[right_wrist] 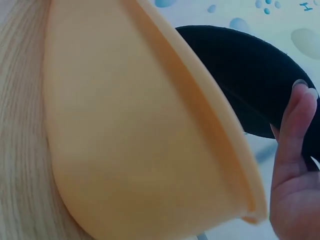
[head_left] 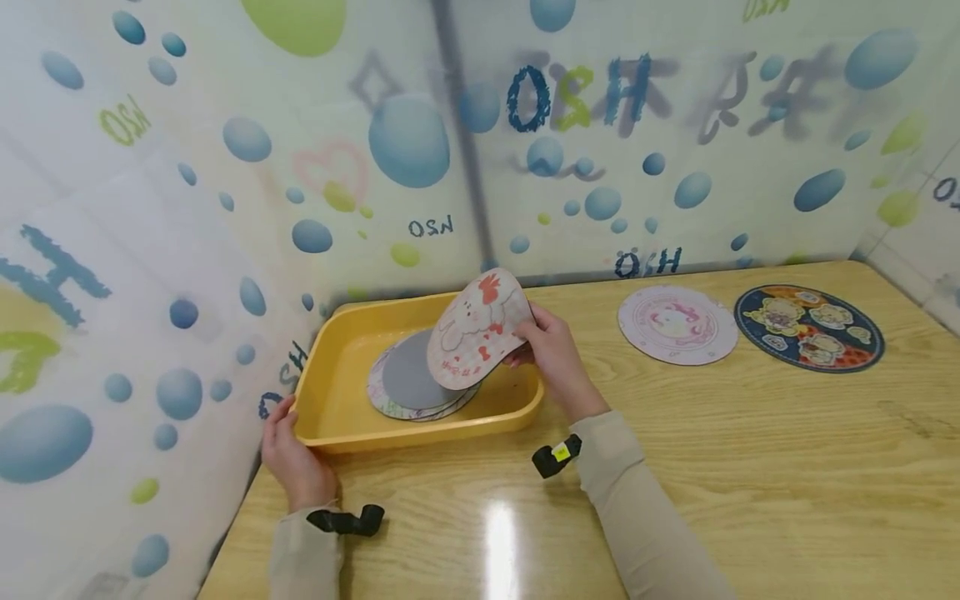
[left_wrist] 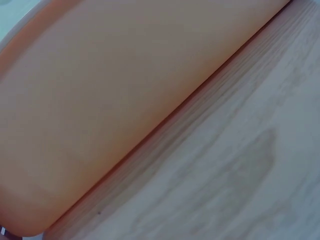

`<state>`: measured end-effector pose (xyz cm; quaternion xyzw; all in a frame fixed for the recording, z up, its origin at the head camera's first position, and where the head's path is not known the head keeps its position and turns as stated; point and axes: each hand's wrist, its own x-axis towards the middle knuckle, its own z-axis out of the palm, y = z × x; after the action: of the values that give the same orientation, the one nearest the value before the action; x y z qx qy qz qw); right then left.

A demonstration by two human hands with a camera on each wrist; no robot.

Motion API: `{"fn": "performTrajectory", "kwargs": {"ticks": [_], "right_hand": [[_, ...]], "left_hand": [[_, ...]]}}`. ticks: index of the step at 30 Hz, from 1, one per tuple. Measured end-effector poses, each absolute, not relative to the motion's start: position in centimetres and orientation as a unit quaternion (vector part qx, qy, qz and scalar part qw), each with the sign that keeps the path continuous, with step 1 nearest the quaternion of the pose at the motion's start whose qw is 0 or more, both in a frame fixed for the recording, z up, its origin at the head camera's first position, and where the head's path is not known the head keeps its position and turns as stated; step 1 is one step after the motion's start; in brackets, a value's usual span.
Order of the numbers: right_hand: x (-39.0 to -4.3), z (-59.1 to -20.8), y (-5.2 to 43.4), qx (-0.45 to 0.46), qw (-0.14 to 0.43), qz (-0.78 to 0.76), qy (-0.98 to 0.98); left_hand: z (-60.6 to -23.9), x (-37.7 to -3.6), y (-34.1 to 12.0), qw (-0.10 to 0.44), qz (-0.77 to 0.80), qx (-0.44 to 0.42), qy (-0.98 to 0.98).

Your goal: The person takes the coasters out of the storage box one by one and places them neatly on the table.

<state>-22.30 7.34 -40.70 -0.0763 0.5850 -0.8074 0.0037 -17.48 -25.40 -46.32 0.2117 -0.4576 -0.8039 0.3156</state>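
While lifted clear of the stack (head_left: 411,385) in the yellow tray (head_left: 322,392) near the surface's (head_left: 750,467) left edge, round mat (head_left: 480,329) pinched by right hand (head_left: 551,354) fingers; left hand (head_left: 292,454) fingers curled on tray rim. Likely next: flat placement beside far-edge mats.

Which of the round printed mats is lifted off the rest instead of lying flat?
The round rabbit-print mat, pinched by the right hand and tilted above the yellow tray; the others lie flat.

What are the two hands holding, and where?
Right hand pinches the round rabbit-printed mat by its right edge; left hand grips the yellow plastic tray's near-left corner.
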Motion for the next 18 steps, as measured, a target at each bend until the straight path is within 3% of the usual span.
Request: {"fn": "performTrajectory", "kwargs": {"ticks": [18], "right_hand": [[-23.1,-41.0,10.3,-0.050,-0.010,-0.815,0.578]], "left_hand": [[-46.4,-17.3,-25.4,0.318,-0.809,0.218,-0.444]]}}
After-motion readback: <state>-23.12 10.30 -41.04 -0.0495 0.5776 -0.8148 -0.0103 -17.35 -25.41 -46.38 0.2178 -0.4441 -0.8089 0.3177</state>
